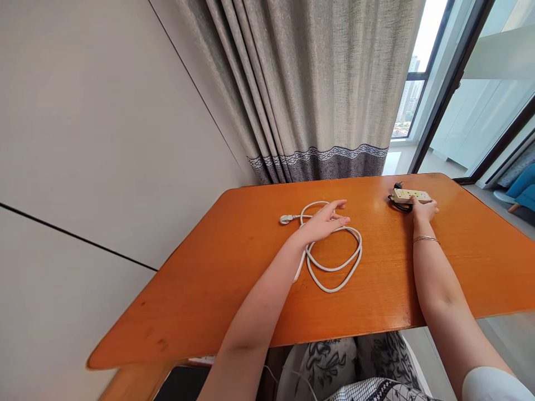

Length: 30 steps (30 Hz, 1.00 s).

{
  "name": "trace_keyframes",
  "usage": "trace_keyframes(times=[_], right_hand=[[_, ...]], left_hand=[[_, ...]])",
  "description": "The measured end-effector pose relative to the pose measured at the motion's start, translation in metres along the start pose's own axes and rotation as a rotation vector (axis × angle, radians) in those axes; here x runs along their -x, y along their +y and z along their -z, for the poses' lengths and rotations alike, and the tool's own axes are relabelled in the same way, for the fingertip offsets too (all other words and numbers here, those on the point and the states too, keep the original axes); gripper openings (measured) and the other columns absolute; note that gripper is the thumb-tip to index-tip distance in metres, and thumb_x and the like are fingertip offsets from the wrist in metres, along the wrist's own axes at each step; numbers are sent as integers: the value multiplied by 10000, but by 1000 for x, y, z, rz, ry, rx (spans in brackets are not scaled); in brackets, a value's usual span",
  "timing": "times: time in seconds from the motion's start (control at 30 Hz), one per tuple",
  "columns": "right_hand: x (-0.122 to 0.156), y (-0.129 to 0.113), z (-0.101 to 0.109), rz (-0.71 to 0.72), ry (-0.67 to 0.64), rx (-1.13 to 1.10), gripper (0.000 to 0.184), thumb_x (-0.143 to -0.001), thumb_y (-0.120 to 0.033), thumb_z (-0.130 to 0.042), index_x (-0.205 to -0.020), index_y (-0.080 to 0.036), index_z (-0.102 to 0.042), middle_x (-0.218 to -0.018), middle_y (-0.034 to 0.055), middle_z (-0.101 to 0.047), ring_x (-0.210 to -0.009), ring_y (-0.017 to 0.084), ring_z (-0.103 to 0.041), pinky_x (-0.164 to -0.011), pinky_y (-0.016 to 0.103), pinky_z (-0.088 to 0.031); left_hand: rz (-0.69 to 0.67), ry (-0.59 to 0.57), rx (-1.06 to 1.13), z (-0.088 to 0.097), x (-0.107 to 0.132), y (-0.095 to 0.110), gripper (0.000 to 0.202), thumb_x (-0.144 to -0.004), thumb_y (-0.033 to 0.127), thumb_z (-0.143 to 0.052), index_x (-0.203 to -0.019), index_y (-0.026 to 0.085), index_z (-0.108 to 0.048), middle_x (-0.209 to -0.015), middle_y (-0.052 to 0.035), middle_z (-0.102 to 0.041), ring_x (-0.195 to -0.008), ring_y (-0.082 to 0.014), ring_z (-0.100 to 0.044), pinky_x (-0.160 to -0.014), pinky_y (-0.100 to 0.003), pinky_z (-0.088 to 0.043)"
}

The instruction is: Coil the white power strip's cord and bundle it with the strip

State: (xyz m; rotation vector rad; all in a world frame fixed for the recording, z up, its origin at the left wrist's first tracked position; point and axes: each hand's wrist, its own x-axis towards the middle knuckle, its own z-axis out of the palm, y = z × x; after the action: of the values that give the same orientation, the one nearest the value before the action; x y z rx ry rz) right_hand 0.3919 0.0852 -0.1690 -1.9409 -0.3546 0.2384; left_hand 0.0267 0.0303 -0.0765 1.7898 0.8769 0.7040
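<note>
On the wooden table (251, 262) lies a loosely looped white power cord (334, 288), its pale plug (287, 219) pointing left. My left hand (321, 224) is over the top of these loops with fingers stretched out and apart, and it hides part of the cord. I cannot tell whether it touches the cord. Toward the far right, my right hand (424, 210) grips the near side of a cream power strip (412, 195), which rests on the tabletop. Bundled black cable (402, 207) lies at the strip's left end, with a black plug (398, 185) behind it.
A grey curtain (326, 83) hangs behind the table's far edge. To the left is a pale panelled wall (104, 139). A dark-framed glass door (447, 94) stands at the right, with a blue chair (526, 192) beyond it. My patterned clothing (330, 362) is below the near edge.
</note>
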Motion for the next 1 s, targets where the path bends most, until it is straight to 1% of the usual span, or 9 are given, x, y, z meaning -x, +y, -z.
trace_keyframes(times=[0.13,0.23,0.33,0.47,0.53,0.67,0.77,0.9,1.0], right_hand=[[2,-9,4,38,64,-110,452,-840,-247,-599,-1261,-167,-456,-1337,189,-459,-1159,277,-586,-1065,462,-453],[8,-26,9,175,77,-180,421,-828,-154,-519,-1246,-145,-465,-1320,182,-470,-1173,248,-562,-1072,433,-430],[18,-48,10,346,-12,-241,349,-826,-153,-501,-1173,-148,-537,-1195,129,-573,-1075,218,-596,-1004,405,-469],[52,-77,1,550,-258,-277,212,-818,-215,-562,-1004,-157,-644,-941,60,-672,-825,174,-627,-819,330,-521],[80,-86,-2,732,-492,-227,207,-847,-256,-565,-1002,-157,-661,-913,67,-696,-769,175,-621,-760,327,-514],[153,-95,1,1083,-899,146,199,-905,-290,-609,-1046,-172,-684,-986,83,-736,-844,185,-662,-799,313,-499],[203,-92,5,1292,-1209,483,255,-924,-302,-643,-1138,-169,-678,-1098,110,-741,-973,224,-688,-848,317,-495],[240,-84,9,1372,-1371,568,297,-885,-297,-716,-1150,-169,-679,-1147,124,-738,-1012,252,-701,-834,313,-502],[248,-81,11,1406,-1414,585,311,-916,-298,-681,-1189,-153,-648,-1163,144,-728,-1012,262,-702,-834,336,-509]], left_hand=[[-21,-35,-135,4,2,3,571,-872,364,-647,-1394,169,-524,-1493,-190,-507,-1160,-249,-652,-1005,-406,-511],[-8,-28,-313,12,2,4,507,-881,352,-619,-1340,142,-573,-1416,-186,-582,-1146,-264,-665,-1011,-425,-512],[4,69,-423,24,2,4,419,-889,313,-582,-1267,136,-627,-1315,-156,-665,-1107,-253,-683,-1018,-410,-510],[24,246,-441,44,4,4,372,-914,328,-544,-1216,145,-663,-1262,-125,-709,-1111,-240,-677,-1021,-386,-508],[40,308,-445,52,6,4,374,-918,341,-542,-1209,142,-668,-1253,-125,-714,-1115,-241,-676,-1021,-383,-508],[123,358,-546,60,8,4,391,-933,324,-523,-1242,126,-655,-1249,-132,-713,-1131,-235,-674,-1007,-340,-506],[270,319,-764,60,6,0,401,-966,305,-472,-1294,136,-627,-1296,-141,-693,-1208,-260,-640,-1033,-363,-476],[464,267,-877,62,1,-16,309,-932,246,-510,-1156,127,-686,-1263,-214,-692,-1214,-364,-630,-1003,-462,-466],[522,271,-827,66,-3,-36,195,-872,175,-576,-1018,135,-699,-1181,-224,-716,-1162,-359,-657,-956,-426,-481]])
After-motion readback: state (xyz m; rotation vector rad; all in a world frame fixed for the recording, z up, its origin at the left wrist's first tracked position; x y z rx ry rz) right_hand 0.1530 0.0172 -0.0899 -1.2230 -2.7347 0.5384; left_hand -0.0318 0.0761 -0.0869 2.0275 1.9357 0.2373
